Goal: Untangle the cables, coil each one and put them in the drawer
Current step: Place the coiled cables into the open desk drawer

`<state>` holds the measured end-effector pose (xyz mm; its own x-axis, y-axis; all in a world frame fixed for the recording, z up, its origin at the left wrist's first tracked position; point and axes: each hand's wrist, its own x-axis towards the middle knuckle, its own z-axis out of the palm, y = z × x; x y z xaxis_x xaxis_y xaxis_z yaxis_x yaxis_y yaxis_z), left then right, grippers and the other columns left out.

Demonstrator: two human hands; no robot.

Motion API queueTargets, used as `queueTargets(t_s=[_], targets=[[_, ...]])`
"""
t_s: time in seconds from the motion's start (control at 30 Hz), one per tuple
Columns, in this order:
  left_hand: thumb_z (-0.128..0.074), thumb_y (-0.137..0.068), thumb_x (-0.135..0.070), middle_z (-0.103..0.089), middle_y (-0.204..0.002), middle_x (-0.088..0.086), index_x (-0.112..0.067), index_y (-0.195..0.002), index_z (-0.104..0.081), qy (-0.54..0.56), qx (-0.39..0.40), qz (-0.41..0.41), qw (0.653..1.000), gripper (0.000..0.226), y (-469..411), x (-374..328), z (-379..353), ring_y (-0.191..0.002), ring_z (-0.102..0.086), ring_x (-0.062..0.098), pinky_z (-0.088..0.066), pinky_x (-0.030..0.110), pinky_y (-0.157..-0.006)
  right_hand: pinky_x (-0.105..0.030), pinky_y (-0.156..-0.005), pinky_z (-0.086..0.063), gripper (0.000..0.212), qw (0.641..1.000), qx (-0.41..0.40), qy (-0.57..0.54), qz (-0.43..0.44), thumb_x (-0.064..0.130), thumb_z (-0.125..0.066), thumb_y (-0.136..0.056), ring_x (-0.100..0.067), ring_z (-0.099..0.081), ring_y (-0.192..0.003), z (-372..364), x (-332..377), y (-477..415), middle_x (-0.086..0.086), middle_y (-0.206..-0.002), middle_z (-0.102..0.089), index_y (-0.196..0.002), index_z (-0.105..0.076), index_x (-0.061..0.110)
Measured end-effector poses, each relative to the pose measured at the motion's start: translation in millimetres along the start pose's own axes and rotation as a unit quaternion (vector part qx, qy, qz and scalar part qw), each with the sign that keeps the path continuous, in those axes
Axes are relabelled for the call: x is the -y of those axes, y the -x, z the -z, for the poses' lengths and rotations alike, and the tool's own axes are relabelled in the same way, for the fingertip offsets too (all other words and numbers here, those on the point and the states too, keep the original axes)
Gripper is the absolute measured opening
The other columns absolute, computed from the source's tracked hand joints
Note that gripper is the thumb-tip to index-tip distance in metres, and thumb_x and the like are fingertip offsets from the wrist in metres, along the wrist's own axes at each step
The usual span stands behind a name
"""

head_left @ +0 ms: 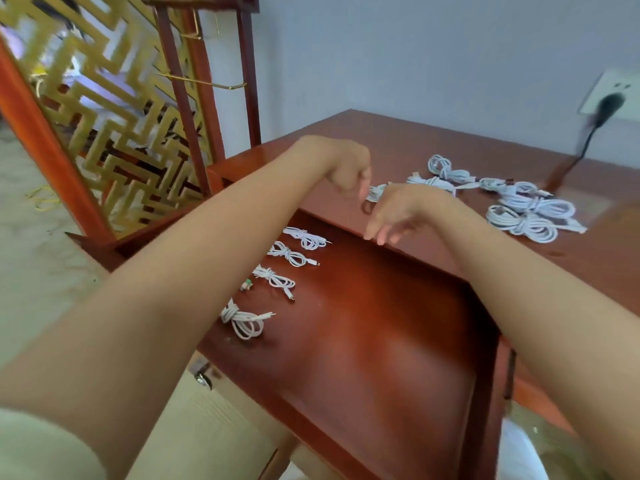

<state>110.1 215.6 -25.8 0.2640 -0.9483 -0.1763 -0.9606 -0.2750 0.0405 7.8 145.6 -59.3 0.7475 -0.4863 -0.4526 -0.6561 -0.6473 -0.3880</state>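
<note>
Red-brown wood is everywhere: the frame of the gold lattice screen (114, 109) at far left, the desk (433, 140), and its drawer (381, 341), which stands open toward the person. A yellow cord (41, 200) lies on the pale floor beyond the screen.

Drawer, left side: four coiled white cables (275, 280) lie in a row running front to back. Each is knotted round its middle and none touches the next. A small green object (246, 285) sits just beside one of the middle coils, too small to identify.

Both bare forearms reach out over the drawer.

Left hand (346, 171): above the desk's front edge, fingers curled under, one fingertip pointing down beside the end of a loose white cable (377, 192). Whether it pinches that cable I cannot tell — the spot is blurred.

Right hand (391, 213): just right of the left hand, over the back edge of the drawer. Its fingers hang slack and slightly spread, grasping nothing that shows.

The loose white cable lies on the desk between the two hands, partly hidden behind the right one.

Desk, right of the hands: a cluster of coiled white cables (523, 225) — several bundles lying close together, some touching.

Far right, on the wall: a white socket (623, 88) with a black plug (607, 105) in it. The plug's black cord (585, 143) drops to the desk behind the cluster.
</note>
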Motion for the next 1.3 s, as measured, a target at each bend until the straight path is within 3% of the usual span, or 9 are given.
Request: queueTargets(t_s=[0.2,0.33,0.57,0.7,0.83,0.97,1.13,1.23,1.3], targets=[[-0.07,-0.076,-0.005,-0.064,-0.112,0.006,-0.016,-0.111,-0.067,-0.031,-0.007,-0.041,0.999,0.036,-35,-37,-2,-0.1,-0.06,0.022,-0.048,0.03,-0.086,-0.016,-0.038,-0.039,0.02,0.996,-0.034,0.066,-0.038,0.015,-0.063,-0.086,-0.012,-0.052,-0.051,21,-39,12,-0.006,-0.086,-0.064,-0.067,-0.058,0.015],[-0.072,-0.078,-0.008,-0.055,-0.125,0.006,-0.018,-0.12,-0.061,-0.083,-0.007,-0.038,0.996,0.045,-50,-49,-3,-0.109,-0.053,0.025,-0.046,0.035,-0.088,-0.024,-0.046,-0.04,0.009,0.986,-0.146,0.049,-0.069,0.013,-0.063,-0.082,-0.017,-0.048,-0.052,27,-69,19,-0.006,-0.068,-0.053,-0.089,-0.06,0.007],[-0.076,-0.075,-0.012,-0.05,-0.132,0.004,-0.024,-0.127,-0.053,-0.114,0.025,-0.002,0.993,0.058,-67,-51,-9,-0.116,-0.051,0.027,-0.044,0.036,-0.09,-0.025,-0.063,-0.041,0.026,0.951,-0.299,0.016,-0.072,0.009,-0.058,-0.076,-0.028,-0.06,-0.082,36,-113,29,-0.013,-0.094,-0.063,-0.101,-0.066,0.005],[-0.076,-0.075,-0.01,-0.051,-0.126,0.004,-0.022,-0.122,-0.056,-0.091,0.024,-0.003,0.996,0.052,-69,-46,-14,-0.112,-0.051,0.026,-0.045,0.036,-0.088,-0.034,-0.078,-0.043,0.018,0.95,-0.283,0.083,-0.098,0.013,-0.052,-0.082,-0.034,-0.055,-0.105,29,-131,25,-0.015,-0.107,-0.057,-0.099,-0.054,0.008],[-0.073,-0.077,-0.006,-0.055,-0.115,0.006,-0.018,-0.12,-0.059,-0.031,0.023,-0.023,0.999,0.047,-69,-40,-17,-0.099,-0.05,0.022,-0.041,0.029,-0.08,-0.041,-0.09,-0.04,0.032,0.926,-0.322,0.157,-0.121,0.016,-0.048,-0.089,-0.036,-0.047,-0.116,25,-138,20,-0.018,-0.122,-0.053,-0.119,-0.051,0.004],[-0.069,-0.081,-0.007,-0.053,-0.113,0.005,-0.02,-0.122,-0.058,0.023,0.001,-0.039,0.999,0.044,-66,-33,-26,-0.095,-0.048,0.019,-0.041,0.029,-0.082,-0.039,-0.086,-0.042,0.03,0.924,-0.332,0.139,-0.133,0.02,-0.051,-0.087,-0.037,-0.051,-0.112,25,-140,17,-0.019,-0.118,-0.057,-0.113,-0.056,0.006],[-0.065,-0.084,-0.002,-0.051,-0.113,0.004,-0.02,-0.122,-0.055,0.108,-0.007,-0.046,0.993,0.044,-60,-24,-38,-0.078,-0.054,0.018,-0.045,0.031,-0.079,-0.045,-0.098,-0.041,0.046,0.952,-0.283,0.064,-0.102,0.013,-0.061,-0.081,-0.033,-0.048,-0.118,25,-144,21,-0.013,-0.127,-0.052,-0.126,-0.05,0.016],[-0.071,-0.08,-0.006,-0.053,-0.107,0.002,-0.021,-0.118,-0.058,0.109,-0.024,-0.067,0.991,0.043,-57,-21,-42,-0.094,-0.051,0.02,-0.039,0.029,-0.081,-0.036,-0.095,-0.042,0.062,0.961,-0.269,0.039,-0.057,0.017,-0.075,-0.074,-0.03,-0.049,-0.118,24,-138,27,-0.011,-0.129,-0.052,-0.129,-0.048,0.013],[-0.074,-0.076,-0.004,-0.057,-0.102,0.0,-0.022,-0.114,-0.059,0.125,-0.012,-0.074,0.989,0.045,-52,-22,-39,-0.085,-0.053,0.016,-0.04,0.027,-0.073,-0.028,-0.086,-0.04,0.065,0.972,-0.234,0.029,-0.01,0.019,-0.079,-0.072,-0.026,-0.05,-0.114,20,-127,36,-0.006,-0.123,-0.053,-0.13,-0.049,0.013]])
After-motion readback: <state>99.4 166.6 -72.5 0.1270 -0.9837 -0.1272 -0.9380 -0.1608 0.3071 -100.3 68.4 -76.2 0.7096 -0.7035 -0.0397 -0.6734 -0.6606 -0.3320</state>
